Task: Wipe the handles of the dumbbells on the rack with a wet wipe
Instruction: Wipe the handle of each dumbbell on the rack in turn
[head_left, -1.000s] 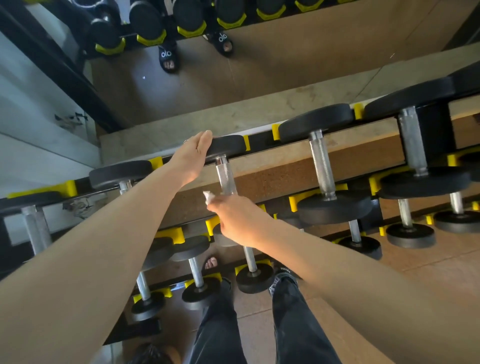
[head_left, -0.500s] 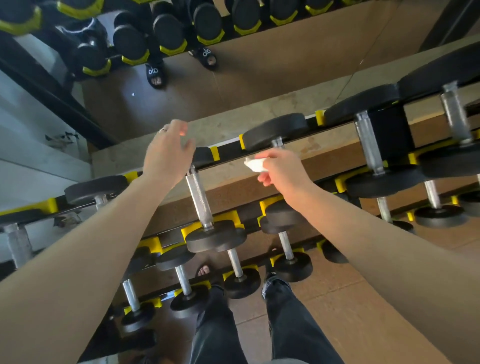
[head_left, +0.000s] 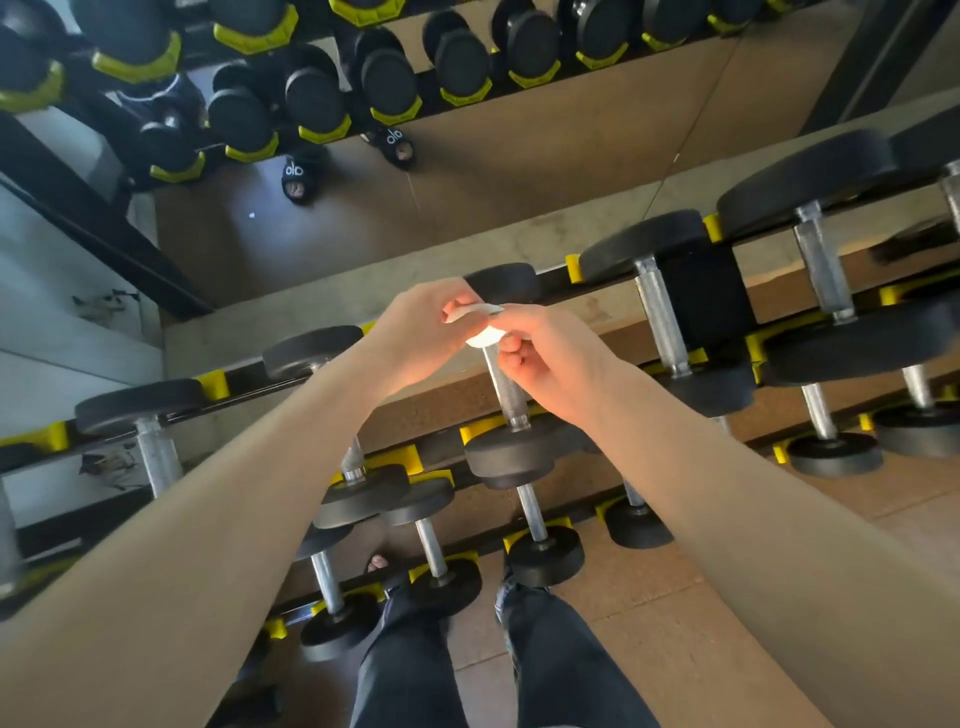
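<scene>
A white wet wipe (head_left: 480, 322) is held between both hands above the top tier of the dumbbell rack (head_left: 727, 306). My left hand (head_left: 421, 338) pinches its upper edge and my right hand (head_left: 556, 364) pinches its lower part. Directly below the wipe runs the knurled steel handle (head_left: 504, 392) of a black dumbbell (head_left: 511, 457); the wipe seems to hover just over the handle's far end. Neighbouring dumbbells lie to the left (head_left: 156, 452) and right (head_left: 662, 322) on the same tier.
Lower tiers hold smaller dumbbells (head_left: 540, 551) in yellow cradles (head_left: 400, 460). A wall mirror (head_left: 467, 171) behind the rack reflects the dumbbells and sandalled feet. My legs in dark trousers (head_left: 415, 665) stand close to the rack on a brown floor (head_left: 701, 587).
My left hand left the dumbbell head and came over to the wipe, which both hands now hold. The view shifted right along the rack to another dumbbell.
</scene>
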